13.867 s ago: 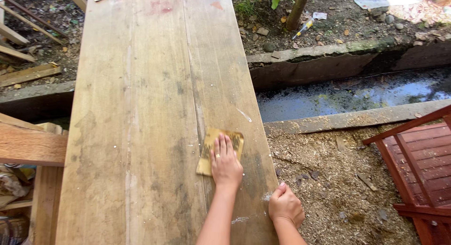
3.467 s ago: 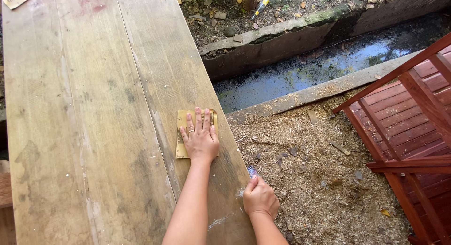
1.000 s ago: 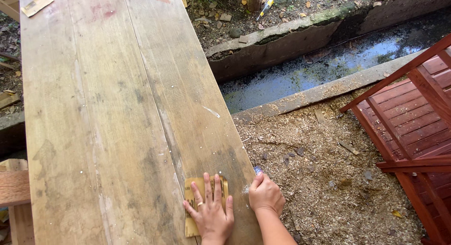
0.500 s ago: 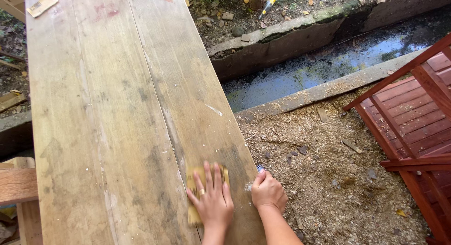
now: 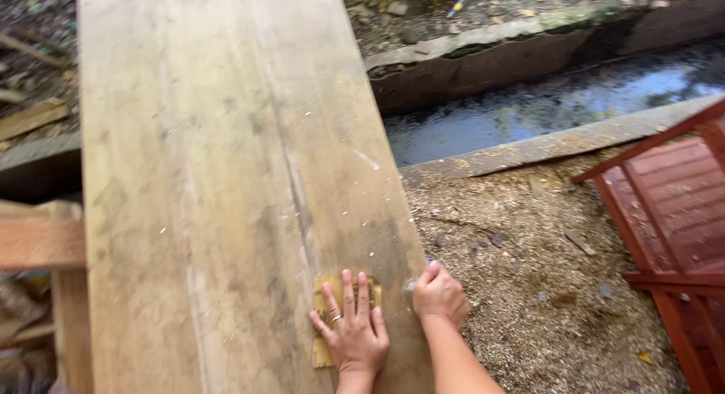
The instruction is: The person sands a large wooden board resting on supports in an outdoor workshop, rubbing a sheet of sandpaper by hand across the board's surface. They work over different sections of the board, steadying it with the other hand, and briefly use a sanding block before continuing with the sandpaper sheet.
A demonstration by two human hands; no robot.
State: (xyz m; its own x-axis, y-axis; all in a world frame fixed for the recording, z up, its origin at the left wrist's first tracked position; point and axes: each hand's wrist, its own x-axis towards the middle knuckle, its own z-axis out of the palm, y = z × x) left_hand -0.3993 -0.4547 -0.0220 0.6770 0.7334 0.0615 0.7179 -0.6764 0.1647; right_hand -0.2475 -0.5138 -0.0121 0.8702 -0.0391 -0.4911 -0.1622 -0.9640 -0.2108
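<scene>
Your left hand lay flat, palm down and fingers spread, pressed on a sheet of yellow-brown sandpaper; it held nothing closed, only bore down on the sheet. A ring showed on one finger. Your right hand was curled shut over the right edge of the wide wooden plank, the thumb on top and the fingers wrapped down the side, so the two hands sat near each other but apart. The sandpaper lay on the plank's near right portion, almost wholly under your left hand, with its left edge and lower left corner showing past the palm and its top edge showing past the fingertips. It was just left of your right hand and did not touch it. The plank's surface was pale, streaked with a darker grain line down the middle and dotted with light flecks. Right of the plank the ground was covered in sawdust. Beyond it ran a concrete channel holding dark water, and a red wooden frame stood at the far right.
</scene>
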